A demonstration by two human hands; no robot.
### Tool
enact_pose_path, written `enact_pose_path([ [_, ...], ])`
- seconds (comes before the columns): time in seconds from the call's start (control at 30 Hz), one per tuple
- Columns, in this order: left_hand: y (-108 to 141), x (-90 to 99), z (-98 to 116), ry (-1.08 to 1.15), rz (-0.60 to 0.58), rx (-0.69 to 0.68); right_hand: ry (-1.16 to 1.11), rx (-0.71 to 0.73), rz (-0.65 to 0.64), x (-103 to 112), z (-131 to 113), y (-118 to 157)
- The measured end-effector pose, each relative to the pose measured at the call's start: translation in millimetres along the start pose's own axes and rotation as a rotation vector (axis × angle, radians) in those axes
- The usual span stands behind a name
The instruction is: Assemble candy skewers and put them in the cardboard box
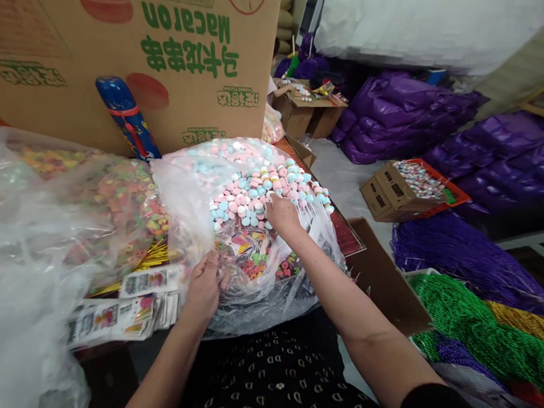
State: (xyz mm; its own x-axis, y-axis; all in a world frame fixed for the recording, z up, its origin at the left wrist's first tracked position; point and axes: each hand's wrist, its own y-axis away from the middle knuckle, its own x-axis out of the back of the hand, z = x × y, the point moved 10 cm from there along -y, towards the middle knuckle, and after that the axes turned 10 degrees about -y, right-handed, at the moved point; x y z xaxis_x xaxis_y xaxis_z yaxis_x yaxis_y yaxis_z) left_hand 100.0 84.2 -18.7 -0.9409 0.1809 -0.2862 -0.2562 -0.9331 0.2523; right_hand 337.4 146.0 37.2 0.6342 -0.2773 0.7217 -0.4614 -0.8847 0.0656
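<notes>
A large clear plastic bag (256, 317) lies open before me, full of small pink, blue and white round candies (241, 197). Rows of these candies on white sticks (306, 192) rest across the pile's right side. My right hand (282, 216) reaches into the pile, its fingers pinched at a pale candy. At the bag's near left side, my left hand (206, 286) is closed with the thumb up; what its fingers hold is hidden. Between the hands lie colourful ring candies (251, 267) and a printed wrapper (240, 243) under clear plastic.
Left are printed packets (112, 318), yellow twist ties (154, 256) and a bag of ring candies (127, 195). A blue bottle (129, 117) stands against a big carton (200, 109). To the right are an open box (384, 277), a candy-filled box (387, 193) and green strands (476, 320).
</notes>
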Motion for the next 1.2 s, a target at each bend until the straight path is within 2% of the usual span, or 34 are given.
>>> enact_pose_path([
  [0.13, -6.4, -0.8, -2.9, 0.108, -0.029, 0.047, -0.191, -0.08, 0.004, -1.4, 16.2, -10.5],
  [0.23, -12.1, 1.7, -3.9, 0.151, -0.038, 0.052, -0.4, -0.144, 0.001, -1.6, 28.3, -7.0],
  [0.4, -18.3, 3.3, -3.8, 0.147, -0.049, 0.064, -0.697, -0.162, 0.002, 8.0, 41.3, 23.2],
  [0.57, -23.9, -2.6, -2.4, 0.127, -0.082, 0.037, -1.058, -0.077, -0.062, 21.3, 55.8, 65.0],
  [0.83, -24.6, -8.8, -6.6, 0.059, -0.117, 0.038, -0.926, 0.058, -0.086, 60.3, 83.9, 113.1],
  [0.97, -20.3, -12.3, -6.2, -0.007, -0.123, 0.041, -0.835, 0.109, -0.08, 73.4, 92.0, 121.5],
  [1.2, -17.9, -15.3, -3.1, -0.082, -0.149, 0.012, -0.711, 0.146, -0.096, 83.6, 108.9, 123.5],
])
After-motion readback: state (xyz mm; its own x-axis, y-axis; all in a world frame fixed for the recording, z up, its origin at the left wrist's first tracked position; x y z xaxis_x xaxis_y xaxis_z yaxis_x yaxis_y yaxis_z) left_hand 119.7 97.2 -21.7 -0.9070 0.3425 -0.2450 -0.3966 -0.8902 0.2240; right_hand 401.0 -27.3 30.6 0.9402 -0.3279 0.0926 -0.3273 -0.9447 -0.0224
